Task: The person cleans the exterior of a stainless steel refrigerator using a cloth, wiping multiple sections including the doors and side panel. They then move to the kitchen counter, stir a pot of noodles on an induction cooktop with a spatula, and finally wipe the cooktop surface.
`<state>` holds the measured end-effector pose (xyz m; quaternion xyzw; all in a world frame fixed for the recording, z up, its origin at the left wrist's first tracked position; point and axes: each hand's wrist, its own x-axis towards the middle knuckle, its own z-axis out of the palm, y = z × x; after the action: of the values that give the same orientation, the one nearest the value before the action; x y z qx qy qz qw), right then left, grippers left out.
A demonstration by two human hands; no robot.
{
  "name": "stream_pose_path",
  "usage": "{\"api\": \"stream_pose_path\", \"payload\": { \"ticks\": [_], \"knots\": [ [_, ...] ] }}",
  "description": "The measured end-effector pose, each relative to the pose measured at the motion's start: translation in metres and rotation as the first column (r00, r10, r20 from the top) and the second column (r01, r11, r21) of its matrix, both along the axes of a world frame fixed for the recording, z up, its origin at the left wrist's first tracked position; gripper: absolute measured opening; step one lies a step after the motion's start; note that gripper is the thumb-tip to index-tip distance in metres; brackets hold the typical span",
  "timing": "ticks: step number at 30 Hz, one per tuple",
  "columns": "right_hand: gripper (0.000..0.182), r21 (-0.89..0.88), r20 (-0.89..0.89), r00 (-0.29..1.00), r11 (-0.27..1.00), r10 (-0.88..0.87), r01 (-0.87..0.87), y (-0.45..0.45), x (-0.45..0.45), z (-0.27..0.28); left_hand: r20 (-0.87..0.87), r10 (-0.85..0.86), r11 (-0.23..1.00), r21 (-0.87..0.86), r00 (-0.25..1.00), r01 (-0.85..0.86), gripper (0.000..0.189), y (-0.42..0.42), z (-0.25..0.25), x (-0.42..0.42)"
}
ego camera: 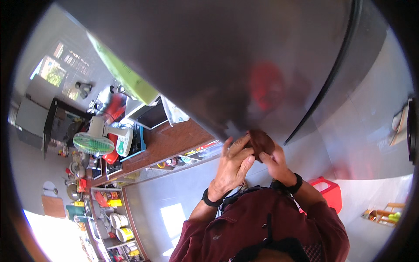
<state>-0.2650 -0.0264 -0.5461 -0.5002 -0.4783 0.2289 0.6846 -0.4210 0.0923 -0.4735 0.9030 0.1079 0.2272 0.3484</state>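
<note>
Both my hands meet in front of my chest, close to a large dark glossy panel (196,59) that looks like a refrigerator door. A crumpled brown cloth (261,140) is gripped by my right hand (277,163), whose fingers fold around its lower side. My left hand (234,163) lies against the cloth's left edge with fingers partly bent; whether it pinches the cloth cannot be made out. Each wrist wears a black band. The panel shows blurred reflections, one of them red.
Left of the panel runs a brown countertop (173,136) with a green-bladed fan (94,143) and a framed dark panel (152,114). Lower left stand shelves with white tubs (118,220). A red plastic stool (331,193) is behind my right arm. The door's dark edge (322,88) curves at the right.
</note>
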Motion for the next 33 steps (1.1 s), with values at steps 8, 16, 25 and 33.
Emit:
{"api": "stream_pose_path", "payload": {
  "ticks": [8, 16, 25, 33],
  "knots": [
    [0.052, 0.414, 0.655, 0.299, 0.66, -0.694, 0.627, 0.046, 0.041, -0.03, 0.454, 0.509, 0.838, -0.454, 0.731, -0.302, 0.028, 0.007, -0.046, -0.017],
    [0.075, 0.574, 0.771, -0.058, 0.654, -0.634, 0.493, 0.097, 0.076, 0.003, 0.202, 0.577, 0.7, -0.622, 0.791, -0.351, 0.06, 0.028, -0.075, -0.023],
    [0.069, 0.541, 0.782, 0.063, 0.726, -0.62, 0.425, 0.099, 0.055, 0.014, 0.194, 0.461, 0.669, -0.717, 0.866, -0.196, 0.056, 0.038, -0.087, -0.024],
    [0.043, 0.676, 0.733, -0.244, 0.721, -0.636, 0.15, 0.126, 0.034, 0.176, 0.192, 0.407, 0.688, -0.708, 0.893, -0.161, 0.045, 0.053, -0.096, -0.035]
  ]
}}
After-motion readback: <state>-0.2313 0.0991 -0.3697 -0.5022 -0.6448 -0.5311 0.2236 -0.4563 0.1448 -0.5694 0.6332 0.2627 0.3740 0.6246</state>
